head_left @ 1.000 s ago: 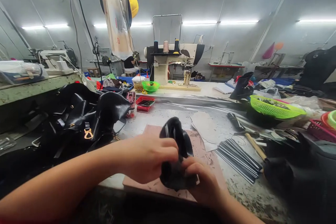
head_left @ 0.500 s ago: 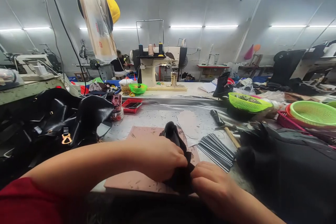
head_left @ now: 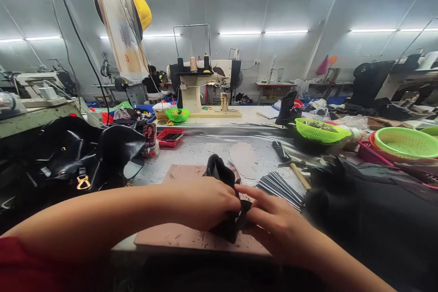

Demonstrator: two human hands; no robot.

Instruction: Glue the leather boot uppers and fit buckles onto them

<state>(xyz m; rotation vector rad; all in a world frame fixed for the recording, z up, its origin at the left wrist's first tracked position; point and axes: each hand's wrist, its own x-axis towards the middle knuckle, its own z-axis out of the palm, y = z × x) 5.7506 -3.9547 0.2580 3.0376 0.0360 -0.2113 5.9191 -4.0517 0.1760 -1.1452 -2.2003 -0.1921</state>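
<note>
A folded black leather piece stands over a pinkish-brown board, its upper end curled into an open fold. My left hand is closed round the middle of it, fingertips hidden behind the leather. From the right, my right hand pinches a loose flap of the same piece, the index finger stretched out towards the left knuckles. Just beyond that hand lies a fan of black-and-white striped strips. Pale cut sheets lie behind the board.
A hammer with a wooden handle lies right of the strips. Glossy black leather pieces are heaped at left, dark material at right. Green baskets, a red tray, a phone and a sewing machine stand farther back.
My right hand has moved up along the leather piece and its index finger has straightened. The piece's upper end has shifted slightly left, its fold now more open. My left hand keeps its hold.
</note>
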